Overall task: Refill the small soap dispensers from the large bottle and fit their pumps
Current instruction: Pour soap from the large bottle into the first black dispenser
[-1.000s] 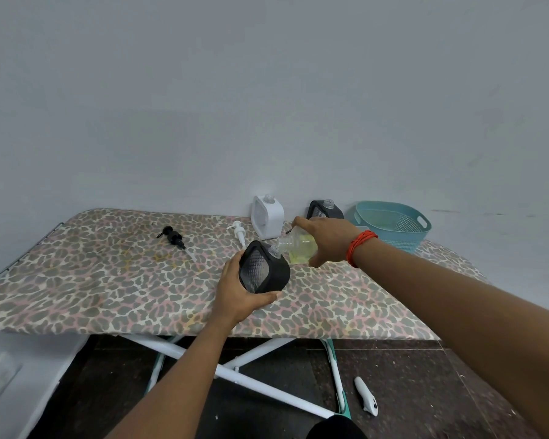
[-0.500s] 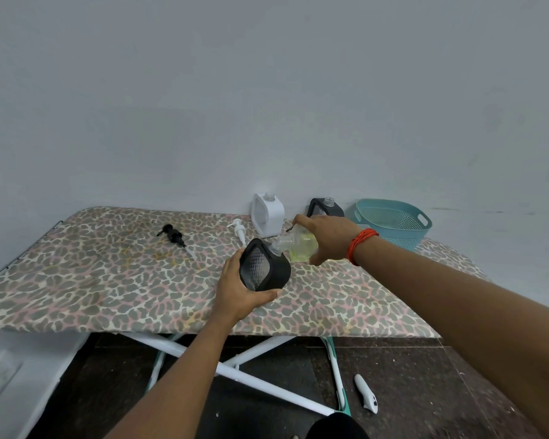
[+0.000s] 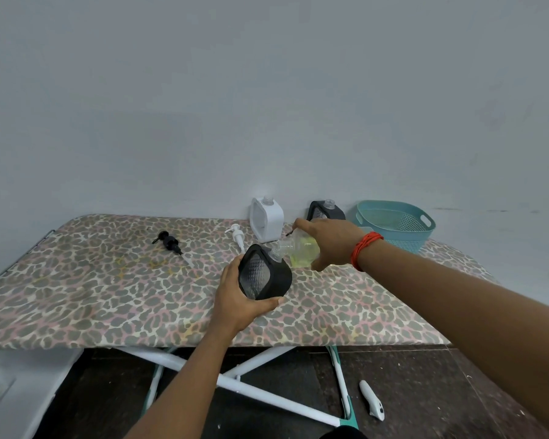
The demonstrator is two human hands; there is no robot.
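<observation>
Open tabletop (image 3: pixel 86 289) left of pumps (image 3: pixel 169 241)

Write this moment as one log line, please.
step: pouring | left hand: holds black dispenser tilted | right hand: tips clear bottle into its neck | pumps: off, on table

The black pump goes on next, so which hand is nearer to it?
Left. The left hand holds the black dispenser right of the black pump; the right hand is farther right, tipping the bottle.

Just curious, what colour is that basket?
Teal basket, with perforated sides, clearest in the head view.
</observation>
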